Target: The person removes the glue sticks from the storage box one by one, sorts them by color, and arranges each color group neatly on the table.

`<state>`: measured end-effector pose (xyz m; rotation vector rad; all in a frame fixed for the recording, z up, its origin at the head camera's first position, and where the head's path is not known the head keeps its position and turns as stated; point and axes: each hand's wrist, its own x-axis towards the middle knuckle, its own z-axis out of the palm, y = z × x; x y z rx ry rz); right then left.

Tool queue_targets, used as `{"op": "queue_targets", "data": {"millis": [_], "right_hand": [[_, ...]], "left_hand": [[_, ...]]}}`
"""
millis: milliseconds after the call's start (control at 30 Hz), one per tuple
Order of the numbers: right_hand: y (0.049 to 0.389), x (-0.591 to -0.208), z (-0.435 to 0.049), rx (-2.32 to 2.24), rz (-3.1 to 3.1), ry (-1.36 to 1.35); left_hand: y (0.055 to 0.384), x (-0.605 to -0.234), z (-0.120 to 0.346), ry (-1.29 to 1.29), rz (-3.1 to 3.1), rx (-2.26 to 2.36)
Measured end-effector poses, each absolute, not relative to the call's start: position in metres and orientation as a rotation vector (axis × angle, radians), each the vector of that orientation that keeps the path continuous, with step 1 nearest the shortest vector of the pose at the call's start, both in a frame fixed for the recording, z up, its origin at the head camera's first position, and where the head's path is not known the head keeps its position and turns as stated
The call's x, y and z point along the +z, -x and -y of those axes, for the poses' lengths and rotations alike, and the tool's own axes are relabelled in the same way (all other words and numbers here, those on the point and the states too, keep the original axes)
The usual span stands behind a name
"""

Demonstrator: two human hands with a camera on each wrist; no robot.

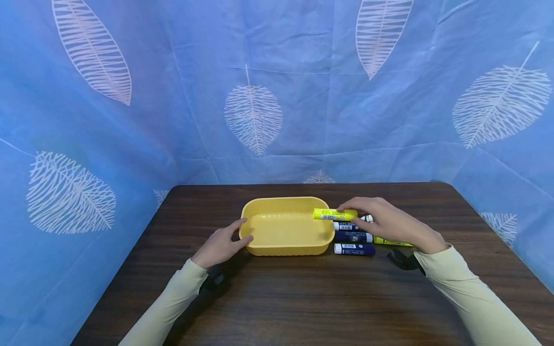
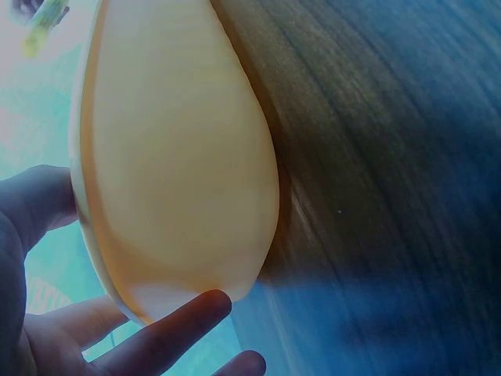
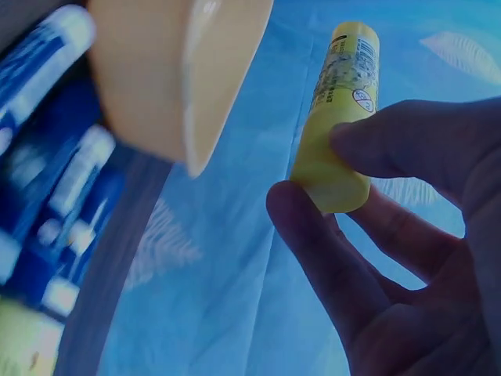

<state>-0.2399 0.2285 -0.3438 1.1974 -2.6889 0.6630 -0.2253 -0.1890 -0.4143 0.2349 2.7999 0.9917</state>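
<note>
A yellow glue stick (image 1: 325,214) is pinched between the thumb and fingers of my right hand (image 1: 391,221), above the right rim of a yellow plastic tub (image 1: 285,251). In the right wrist view the glue stick (image 3: 344,78) points away from the hand, its near end between the fingertips. My left hand (image 1: 221,244) holds the tub's left end. The left wrist view has its thumb at the rim and its other fingers against the outer wall (image 2: 188,172). Beneath the right hand lie several dark blue glue sticks (image 1: 354,249) with white caps, partly covered.
Another yellow glue stick (image 1: 393,241) lies right of the blue ones, partly hidden by the right hand. Everything stands on a dark wooden table (image 1: 303,298). A blue cloth (image 1: 298,120) with white leaf prints hangs behind and at both sides.
</note>
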Motion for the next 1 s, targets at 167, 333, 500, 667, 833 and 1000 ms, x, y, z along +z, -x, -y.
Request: {"op": "queue_targets", "data": {"millis": [167, 333, 500, 667, 833, 1000], "right_hand": [[0.229, -0.352, -0.256, 0.616, 2.662, -1.127], [0.22, -0.364, -0.284, 0.584, 2.616, -1.109], [0.211, -0.377, -0.308, 0.564, 2.654, -1.029], [0.203, -0.391, -0.327, 0.544, 2.711, -0.939], [0.198, -0.404, -0.342, 0.538, 2.739, -0.883], [0.194, -0.414, -0.351, 0.542, 2.787, -0.838]], "left_hand": [[0.226, -0.416, 0.189, -0.249, -2.803, 0.993], [0.226, -0.417, 0.189, -0.248, -2.803, 0.994], [0.226, -0.416, 0.189, -0.235, -2.813, 0.972], [0.226, -0.416, 0.189, -0.251, -2.816, 0.973], [0.226, -0.418, 0.189, -0.24, -2.82, 0.967], [0.226, -0.418, 0.188, -0.235, -2.815, 0.97]]}}
